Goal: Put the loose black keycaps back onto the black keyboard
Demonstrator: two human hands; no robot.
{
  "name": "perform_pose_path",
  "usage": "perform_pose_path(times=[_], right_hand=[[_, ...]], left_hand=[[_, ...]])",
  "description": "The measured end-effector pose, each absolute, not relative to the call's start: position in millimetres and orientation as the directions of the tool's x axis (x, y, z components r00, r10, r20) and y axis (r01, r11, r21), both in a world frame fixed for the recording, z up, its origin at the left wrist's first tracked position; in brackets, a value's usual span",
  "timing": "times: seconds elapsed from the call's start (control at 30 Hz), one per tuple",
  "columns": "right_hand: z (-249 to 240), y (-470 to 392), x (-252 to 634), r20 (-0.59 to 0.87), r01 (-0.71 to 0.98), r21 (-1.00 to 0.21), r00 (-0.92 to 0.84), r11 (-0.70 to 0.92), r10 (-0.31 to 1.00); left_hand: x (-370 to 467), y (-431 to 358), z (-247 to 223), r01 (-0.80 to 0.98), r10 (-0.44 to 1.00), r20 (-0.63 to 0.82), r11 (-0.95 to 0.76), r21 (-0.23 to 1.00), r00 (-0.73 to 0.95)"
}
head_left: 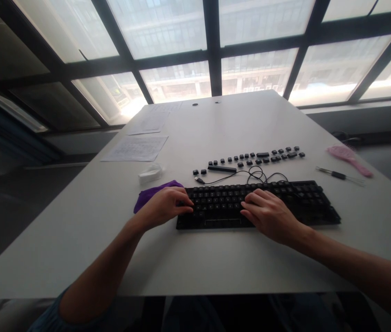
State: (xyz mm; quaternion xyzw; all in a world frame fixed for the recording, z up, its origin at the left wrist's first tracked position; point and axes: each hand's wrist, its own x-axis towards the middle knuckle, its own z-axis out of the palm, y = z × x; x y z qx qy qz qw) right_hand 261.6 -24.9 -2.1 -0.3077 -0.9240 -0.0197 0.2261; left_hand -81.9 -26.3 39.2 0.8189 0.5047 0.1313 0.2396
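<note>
Resting on the black keyboard [257, 203], both hands lie flat with fingers curled down onto the keys. Left hand [164, 206] covers the keyboard's left end, at 9 o'clock of it. Right hand [268, 214] sits on the middle rows. Neither hand holds anything that I can see; fingers loosely spread, not pinching.

Keyboard sits near the front edge of the white table [78, 221], roughly centre of view.

Progress, judged from layout only:
- Loose keycaps [256, 157] lie in a rough row at 12 o'clock of the keyboard, apart from it. So a good share of caps are off the board.
- One long bar-shaped cap [222, 168] lies at the left of that row.
- Most rows on the board look populated; gaps are too dark and small to count. Can't tell whether caps are going off or going back on.
- Cable [254, 175] is coiled loose between the caps and the board, plug end lying free at 11 o'clock, so the board is unplugged.

Nearby things:
- Purple cloth [150, 192] just beside the left hand, at 10 o'clock of it, partly under the wrist.
- White wad [151, 173] further back, could be tissue or wrap.
- Pink brush [349, 159] and thin metal tool [339, 175] at 2 o'clock of the keyboard, well apart from both hands, untouched now.
- Papers [135, 148] at 11 o'clock, far side.
</note>
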Motion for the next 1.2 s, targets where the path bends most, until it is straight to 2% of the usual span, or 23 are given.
perform_pose_path(times=[0.1,0.2,0.43,0.53,0.77,1.2], right_hand=[[-1.8,-21.5,265.0,0.513,0.569,-0.217,-0.625,0.793,0.589],[-0.6,-17.3,269.2,0.574,0.571,-0.269,-0.552,0.775,0.606],[0.4,-15.1,271.5,0.587,0.560,-0.301,-0.530,0.772,0.612],[0.6,-15.7,271.2,0.590,0.557,-0.308,-0.525,0.771,0.614],[0.2,-15.7,271.8,0.581,0.564,-0.331,-0.510,0.757,0.634],[0.1,-15.7,269.1,0.546,0.591,-0.325,-0.520,0.739,0.657]], left_hand=[[-82.4,-26.9,40.5,0.764,0.891,-0.011,-0.383,0.519,0.455],[-82.8,-28.4,42.9,0.764,0.890,-0.008,-0.386,0.517,0.455],[-87.3,-30.3,50.1,0.770,0.917,0.075,-0.371,0.520,0.391],[-85.7,-30.9,49.3,0.782,0.914,0.044,-0.370,0.501,0.404],[-77.5,-34.8,43.9,0.804,0.884,0.037,-0.441,0.399,0.467],[-66.7,-45.6,45.3,0.829,0.838,0.057,-0.546,0.125,0.543]])
